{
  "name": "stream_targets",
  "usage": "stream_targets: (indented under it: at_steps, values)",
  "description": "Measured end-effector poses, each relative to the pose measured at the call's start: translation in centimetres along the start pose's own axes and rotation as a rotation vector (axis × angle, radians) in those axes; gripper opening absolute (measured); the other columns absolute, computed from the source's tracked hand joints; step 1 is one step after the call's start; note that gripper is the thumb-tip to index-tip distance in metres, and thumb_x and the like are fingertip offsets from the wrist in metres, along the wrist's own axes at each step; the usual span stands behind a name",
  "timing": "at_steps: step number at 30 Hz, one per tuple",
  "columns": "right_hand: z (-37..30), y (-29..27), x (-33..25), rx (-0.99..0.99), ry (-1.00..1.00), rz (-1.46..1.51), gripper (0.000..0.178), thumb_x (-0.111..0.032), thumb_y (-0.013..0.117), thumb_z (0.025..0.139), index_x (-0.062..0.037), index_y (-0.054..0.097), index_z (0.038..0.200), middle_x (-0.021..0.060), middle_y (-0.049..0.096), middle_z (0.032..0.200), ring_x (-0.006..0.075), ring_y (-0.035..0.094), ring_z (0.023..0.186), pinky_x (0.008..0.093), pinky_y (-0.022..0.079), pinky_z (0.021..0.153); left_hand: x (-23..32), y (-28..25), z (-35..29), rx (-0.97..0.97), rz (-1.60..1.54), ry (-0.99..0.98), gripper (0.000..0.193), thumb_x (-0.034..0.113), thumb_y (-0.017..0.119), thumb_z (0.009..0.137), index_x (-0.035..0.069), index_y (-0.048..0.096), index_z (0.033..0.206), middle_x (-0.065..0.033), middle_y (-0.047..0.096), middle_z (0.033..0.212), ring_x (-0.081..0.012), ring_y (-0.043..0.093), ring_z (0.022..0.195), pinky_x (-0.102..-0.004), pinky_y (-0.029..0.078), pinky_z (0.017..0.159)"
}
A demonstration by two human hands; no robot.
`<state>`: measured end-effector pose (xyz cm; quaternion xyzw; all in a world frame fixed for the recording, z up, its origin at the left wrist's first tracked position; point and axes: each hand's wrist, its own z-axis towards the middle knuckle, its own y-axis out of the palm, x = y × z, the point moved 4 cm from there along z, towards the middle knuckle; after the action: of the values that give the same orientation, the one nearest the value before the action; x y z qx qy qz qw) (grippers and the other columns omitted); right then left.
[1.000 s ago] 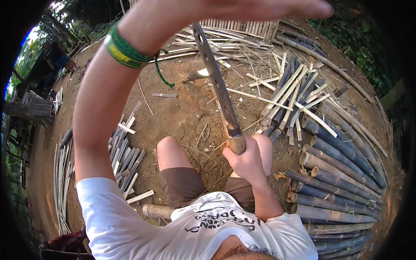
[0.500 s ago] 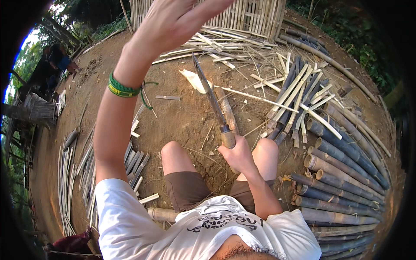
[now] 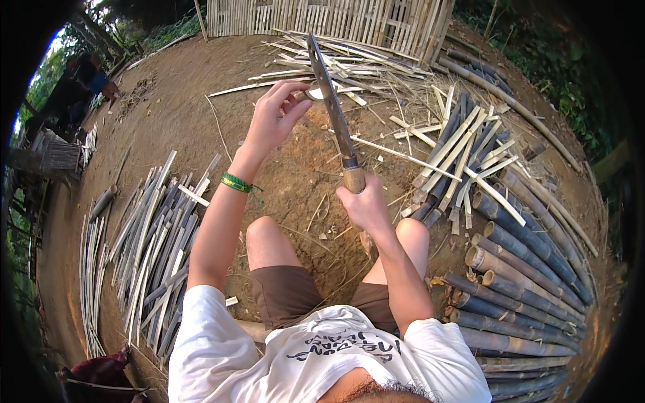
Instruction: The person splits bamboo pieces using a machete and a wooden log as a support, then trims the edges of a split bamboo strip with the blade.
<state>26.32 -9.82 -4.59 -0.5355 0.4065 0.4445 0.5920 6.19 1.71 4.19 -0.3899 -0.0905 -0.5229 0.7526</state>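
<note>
My right hand [image 3: 367, 203] is wrapped round the wooden handle of a machete [image 3: 336, 117]. Its long dark blade points up and away from me, slightly to the left. Just left of the blade, my left hand [image 3: 272, 115], with a green band on the wrist, has its fingers curled at a short piece of split bamboo [image 3: 314, 94]. Only the pale curved end of this piece shows, close beside the blade; the fingers and blade hide the rest. Whether blade and bamboo touch, I cannot tell.
Bamboo strips [image 3: 151, 248] lie piled at left, and a stack of dark bamboo poles [image 3: 531, 282] at right. More split pieces [image 3: 463, 151] lie crosswise ahead of the poles. A bamboo slat wall [image 3: 322, 20] stands at the far side. Another person [image 3: 101, 84] is at far left.
My left hand has come down from high near the camera to the bamboo piece. The bamboo has left the ground, and the machete has risen and swung more upright.
</note>
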Motion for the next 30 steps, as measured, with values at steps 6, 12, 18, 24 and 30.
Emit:
stream_targets:
  at_steps: [6,12,18,24,30]
  values:
    - [2.8,0.2,-1.6,-0.022,-0.024,0.024,0.022,-0.015,0.066,0.077,-0.0012,0.053,0.067,0.01,0.052,0.056,0.0238,0.053,0.051,0.042,0.043,0.054,0.4,-2.0,3.8,0.267,0.312,0.24,0.031,0.019,0.068,0.095,0.005,0.065,0.122,-0.0081,0.069,0.12,-0.0224,0.065,0.106,-0.0362,0.05,0.088]
    - [4.3,0.8,-2.2,-0.026,-0.111,-0.029,0.016,-0.014,0.068,0.079,-0.0034,0.058,0.072,0.0023,0.056,0.059,0.014,0.052,0.052,0.0339,0.041,0.052,12.8,-4.9,13.8,0.181,0.617,0.728,0.054,0.046,0.052,0.101,0.012,0.053,0.143,-0.0139,0.057,0.14,-0.033,0.045,0.137,-0.0497,0.032,0.114]
    - [5.1,1.6,-4.4,0.005,-0.118,-0.046,0.017,-0.014,0.067,0.078,-0.0037,0.056,0.071,0.0037,0.054,0.058,0.0153,0.051,0.052,0.0355,0.04,0.052,13.9,-2.5,17.7,0.058,0.78,0.825,0.058,0.046,0.047,0.103,0.013,0.047,0.15,-0.014,0.048,0.152,-0.0359,0.031,0.149,-0.0553,0.02,0.122]
    - [6.3,2.0,-2.5,-0.035,-0.039,-0.085,0.022,-0.019,0.067,0.075,-0.0008,0.055,0.07,0.0145,0.058,0.06,0.0302,0.058,0.057,0.0434,0.046,0.059,6.9,-0.9,19.3,0.0,0.716,0.675,0.056,0.044,0.051,0.102,0.011,0.049,0.147,-0.0168,0.05,0.149,-0.0372,0.036,0.145,-0.0529,0.025,0.12]
    - [8.1,3.4,-2.6,-0.057,-0.01,-0.061,0.021,-0.018,0.068,0.076,-0.0042,0.054,0.068,0.0066,0.054,0.058,0.0198,0.053,0.053,0.0377,0.043,0.054,-3.5,-1.7,21.8,-0.016,1.073,0.565,0.049,0.053,0.034,0.106,0.022,0.052,0.139,-0.0018,0.058,0.14,-0.0232,0.046,0.137,-0.0506,0.034,0.113]
